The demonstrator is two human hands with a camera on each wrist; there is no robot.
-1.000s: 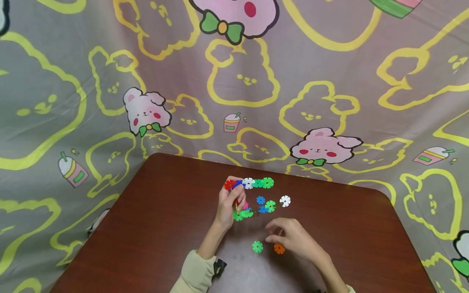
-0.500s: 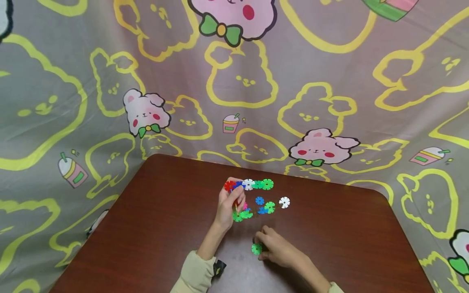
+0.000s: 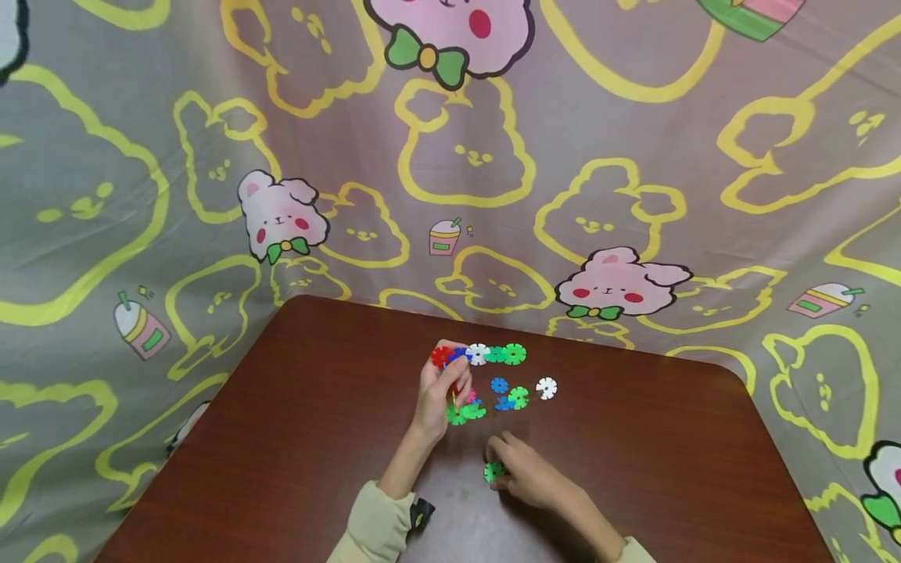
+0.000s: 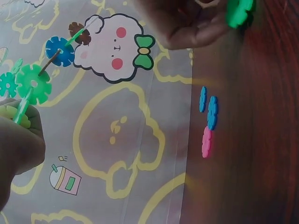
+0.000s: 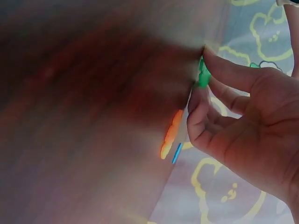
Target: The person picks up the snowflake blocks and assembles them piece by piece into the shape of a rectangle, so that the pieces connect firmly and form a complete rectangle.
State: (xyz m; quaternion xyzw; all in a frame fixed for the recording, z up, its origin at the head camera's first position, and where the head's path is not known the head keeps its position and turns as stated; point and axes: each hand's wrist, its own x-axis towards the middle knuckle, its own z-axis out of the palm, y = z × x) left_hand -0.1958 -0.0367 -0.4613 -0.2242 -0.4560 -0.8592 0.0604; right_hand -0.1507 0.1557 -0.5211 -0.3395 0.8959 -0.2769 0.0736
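Note:
My left hand (image 3: 442, 387) grips a chain of interlocking notched plastic discs. In the head view its upper run shows a red disc (image 3: 442, 356), a white disc (image 3: 478, 354) and a green disc (image 3: 514, 354); fingers hide part of it. The left wrist view shows a green disc (image 4: 33, 84), a blue disc (image 4: 60, 51) and a brown disc (image 4: 79, 32) linked together. Near the front of the table, my right hand (image 3: 524, 471) pinches a loose green disc (image 5: 204, 74) between thumb and fingers, low at the tabletop.
An orange disc (image 5: 171, 134) lies on the table beside the right hand, out of sight in the head view. Farther back lie blue discs (image 4: 212, 113) and a pink disc (image 4: 206, 142). Patterned cloth (image 3: 479, 156) hangs behind the brown table (image 3: 317, 422).
My right hand has moved left and down onto the loose green disc and taken hold of it. The orange disc has gone from the head view behind that hand. My left hand stays put.

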